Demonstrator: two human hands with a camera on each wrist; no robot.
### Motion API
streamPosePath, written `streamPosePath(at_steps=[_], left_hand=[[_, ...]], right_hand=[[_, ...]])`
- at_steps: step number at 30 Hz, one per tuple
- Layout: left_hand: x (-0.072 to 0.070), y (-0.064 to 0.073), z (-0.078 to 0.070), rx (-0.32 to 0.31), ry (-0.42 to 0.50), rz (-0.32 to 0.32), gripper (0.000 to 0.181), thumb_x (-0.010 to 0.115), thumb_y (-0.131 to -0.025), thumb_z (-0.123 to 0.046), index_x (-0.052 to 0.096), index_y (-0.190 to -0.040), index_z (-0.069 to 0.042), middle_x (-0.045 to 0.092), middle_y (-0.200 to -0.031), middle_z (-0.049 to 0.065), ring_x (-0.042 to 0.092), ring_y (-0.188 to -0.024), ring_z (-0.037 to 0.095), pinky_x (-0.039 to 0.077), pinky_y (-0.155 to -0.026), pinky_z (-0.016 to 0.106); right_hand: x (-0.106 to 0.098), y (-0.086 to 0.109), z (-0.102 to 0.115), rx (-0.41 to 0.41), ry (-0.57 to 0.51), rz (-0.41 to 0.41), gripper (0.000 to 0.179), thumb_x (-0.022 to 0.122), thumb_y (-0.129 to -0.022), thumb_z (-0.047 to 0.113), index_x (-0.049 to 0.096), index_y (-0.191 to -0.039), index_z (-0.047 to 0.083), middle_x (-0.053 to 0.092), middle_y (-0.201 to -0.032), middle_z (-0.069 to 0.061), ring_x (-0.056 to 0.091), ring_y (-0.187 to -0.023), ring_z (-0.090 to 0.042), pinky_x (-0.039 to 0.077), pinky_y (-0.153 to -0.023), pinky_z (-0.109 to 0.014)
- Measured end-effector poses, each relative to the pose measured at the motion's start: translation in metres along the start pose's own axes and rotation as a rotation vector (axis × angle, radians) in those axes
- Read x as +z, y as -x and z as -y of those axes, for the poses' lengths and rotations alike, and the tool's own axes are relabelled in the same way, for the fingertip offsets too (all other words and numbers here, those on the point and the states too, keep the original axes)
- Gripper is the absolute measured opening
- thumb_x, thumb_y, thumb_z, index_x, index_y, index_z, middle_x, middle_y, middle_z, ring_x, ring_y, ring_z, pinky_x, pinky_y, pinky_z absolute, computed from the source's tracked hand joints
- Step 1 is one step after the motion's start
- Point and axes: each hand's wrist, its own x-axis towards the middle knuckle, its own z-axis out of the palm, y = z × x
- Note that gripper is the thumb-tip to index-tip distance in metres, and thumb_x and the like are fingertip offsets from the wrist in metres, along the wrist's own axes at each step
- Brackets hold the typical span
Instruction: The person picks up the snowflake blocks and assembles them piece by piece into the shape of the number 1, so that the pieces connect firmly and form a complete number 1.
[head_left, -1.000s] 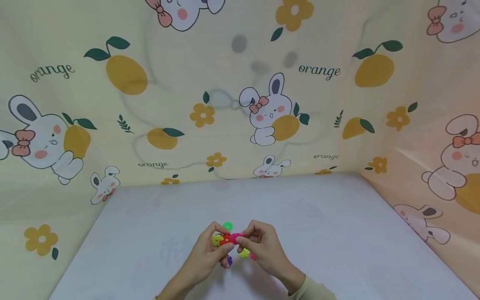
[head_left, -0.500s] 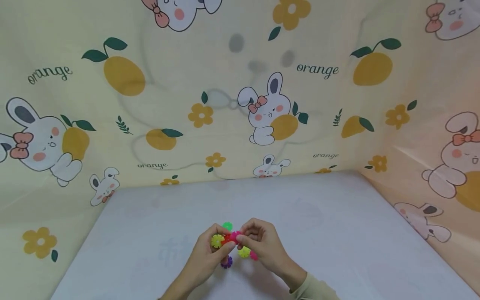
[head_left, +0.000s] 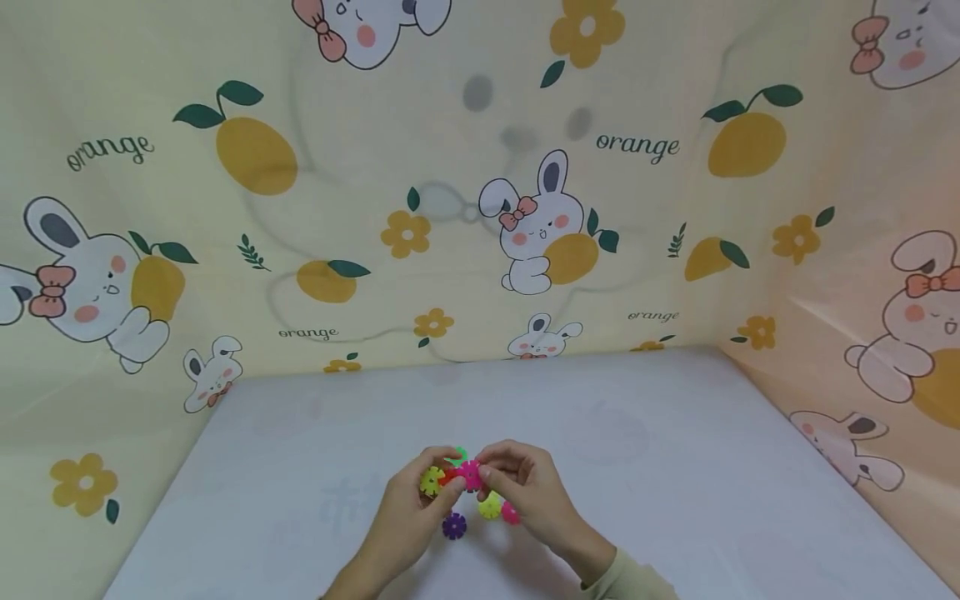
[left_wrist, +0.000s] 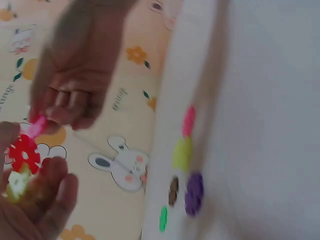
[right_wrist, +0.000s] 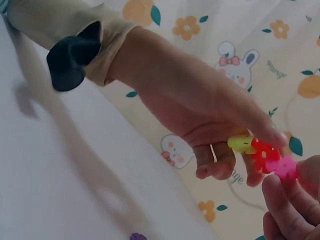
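Partly hidden, the red disc (left_wrist: 23,151) is pinched by your left hand (head_left: 405,510); rightward, your right hand (head_left: 538,493) pinches the pink disc (head_left: 469,476).

The held pink disc (head_left: 470,476) now faces the head camera more squarely, and less of the adjoining red disc (head_left: 447,476) shows. The purple disc (head_left: 453,526) (partly hidden a second ago) lies in full view, while the left hand (head_left: 408,504) now overlaps the green disc (head_left: 462,455).
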Motion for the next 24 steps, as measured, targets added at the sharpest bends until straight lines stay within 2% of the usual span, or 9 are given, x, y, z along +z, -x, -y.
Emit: streamPosePath(at_steps=[4,8,11,14,20,24], left_hand=[[0.005,0.003,0.002,0.126,-0.205,-0.058,0.044,0.068,-0.097,-0.036,0.053,-0.137,-0.023,0.063,-0.106,-0.009,0.054,-0.076,0.000,0.050,-0.065,0.018],[0.009,0.005,0.003,0.202,-0.255,-0.070,0.053,0.077,-0.091,-0.026,0.053,-0.138,-0.022,0.059,-0.108,-0.015,0.048,-0.078,0.002,0.046,-0.060,0.017],[0.010,0.007,0.003,0.251,-0.300,-0.102,0.055,0.082,-0.086,-0.022,0.056,-0.134,-0.022,0.059,-0.111,-0.016,0.054,-0.085,0.002,0.048,-0.062,0.017],[0.012,0.007,0.004,0.295,-0.352,-0.154,0.051,0.085,-0.082,-0.022,0.060,-0.127,-0.024,0.059,-0.107,-0.017,0.056,-0.085,0.001,0.047,-0.063,0.016],[0.013,0.006,0.008,0.345,-0.345,-0.196,0.045,0.087,-0.079,-0.024,0.065,-0.118,-0.022,0.055,-0.093,-0.019,0.044,-0.072,-0.004,0.039,-0.053,0.013],[0.013,0.004,0.010,0.381,-0.338,-0.203,0.045,0.088,-0.078,-0.024,0.066,-0.116,-0.022,0.058,-0.092,-0.018,0.048,-0.073,-0.004,0.040,-0.053,0.013]], right_hand=[[-0.001,0.000,-0.001,0.035,-0.028,-0.011,0.028,0.061,-0.100,0.007,0.056,-0.119,-0.012,0.074,-0.087,0.006,0.069,-0.073,-0.006,0.059,-0.077,-0.023],[-0.002,0.000,-0.001,0.090,-0.061,-0.014,0.030,0.060,-0.099,0.007,0.054,-0.120,-0.012,0.074,-0.087,0.010,0.069,-0.074,-0.005,0.059,-0.079,-0.023],[-0.002,0.000,0.000,0.132,-0.089,-0.015,0.030,0.061,-0.099,0.009,0.053,-0.120,-0.011,0.074,-0.086,0.010,0.069,-0.074,-0.005,0.058,-0.082,-0.024],[0.000,0.001,0.000,0.151,-0.116,-0.016,0.029,0.061,-0.099,0.009,0.054,-0.121,-0.009,0.074,-0.086,0.010,0.069,-0.075,-0.005,0.058,-0.082,-0.024],[0.003,0.002,0.002,0.148,-0.134,-0.011,0.018,0.062,-0.098,0.008,0.057,-0.113,-0.002,0.074,-0.085,0.009,0.072,-0.080,-0.006,0.057,-0.081,-0.022],[0.005,0.003,0.003,0.172,-0.139,-0.003,0.014,0.063,-0.098,0.010,0.058,-0.107,0.000,0.074,-0.085,0.009,0.072,-0.080,-0.007,0.057,-0.080,-0.022]])
